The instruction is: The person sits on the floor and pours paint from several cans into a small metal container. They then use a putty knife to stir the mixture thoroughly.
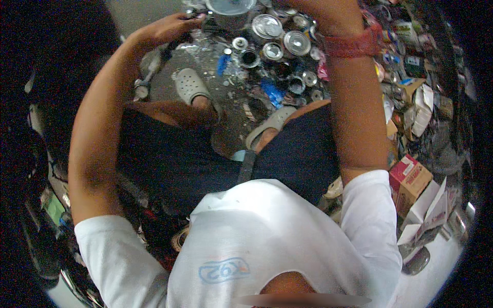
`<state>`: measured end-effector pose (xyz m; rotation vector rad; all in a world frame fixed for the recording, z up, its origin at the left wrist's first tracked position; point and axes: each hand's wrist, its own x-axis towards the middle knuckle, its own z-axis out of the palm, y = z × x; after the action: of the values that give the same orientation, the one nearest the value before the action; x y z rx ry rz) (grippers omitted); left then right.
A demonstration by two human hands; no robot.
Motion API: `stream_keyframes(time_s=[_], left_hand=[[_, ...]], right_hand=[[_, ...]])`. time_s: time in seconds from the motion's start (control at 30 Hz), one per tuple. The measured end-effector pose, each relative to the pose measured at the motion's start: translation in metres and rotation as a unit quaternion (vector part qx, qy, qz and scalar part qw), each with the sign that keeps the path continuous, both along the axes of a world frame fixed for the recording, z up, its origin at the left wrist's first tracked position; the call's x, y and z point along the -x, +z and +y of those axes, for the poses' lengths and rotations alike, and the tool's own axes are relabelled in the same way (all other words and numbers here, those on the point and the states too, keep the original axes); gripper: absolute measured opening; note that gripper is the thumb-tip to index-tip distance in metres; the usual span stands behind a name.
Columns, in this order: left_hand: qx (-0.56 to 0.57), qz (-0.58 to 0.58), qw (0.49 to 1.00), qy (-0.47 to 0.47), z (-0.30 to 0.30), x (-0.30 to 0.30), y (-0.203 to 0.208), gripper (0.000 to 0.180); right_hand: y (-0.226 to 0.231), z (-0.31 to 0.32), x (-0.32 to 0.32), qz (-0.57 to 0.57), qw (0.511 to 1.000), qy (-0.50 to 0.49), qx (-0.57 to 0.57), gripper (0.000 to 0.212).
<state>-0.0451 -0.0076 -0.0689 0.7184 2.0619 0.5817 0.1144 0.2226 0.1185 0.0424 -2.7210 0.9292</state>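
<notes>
While left hand (pixel 177 26) lies at eleven o'clock beside a pale tub (pixel 231 6), right hand (pixel 307 6) at one, partly cut off; cannot tell either grip. Cans (pixel 297 43) near twelve.

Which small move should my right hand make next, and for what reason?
I would probably draw the right hand slightly back toward the body: its fingers run past the picture's top edge, so any grip cannot be checked, and metal cans crowd the ground nearby.
</notes>
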Motion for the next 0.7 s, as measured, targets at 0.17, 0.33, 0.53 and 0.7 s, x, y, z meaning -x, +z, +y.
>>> stream_keyframes(time_s=[0.17,0.33,0.53,0.7], left_hand=[[0.044,-0.015,0.999,0.003,0.001,0.003,0.005,0.077],[0.023,-0.024,0.999,0.037,0.004,-0.006,0.01,0.072],[0.036,-0.048,0.998,0.024,0.005,-0.006,0.019,0.07],[-0.007,-0.028,0.999,0.018,0.006,-0.012,0.018,0.072]], right_hand=[[-0.023,0.008,0.003,0.175,0.981,0.043,-0.068,0.032],[-0.023,0.012,-0.004,0.136,0.99,0.03,-0.015,0.029],[-0.02,0.012,-0.006,0.135,0.99,0.023,-0.034,0.029],[-0.023,0.014,-0.008,0.123,0.992,0.03,-0.028,0.03]])
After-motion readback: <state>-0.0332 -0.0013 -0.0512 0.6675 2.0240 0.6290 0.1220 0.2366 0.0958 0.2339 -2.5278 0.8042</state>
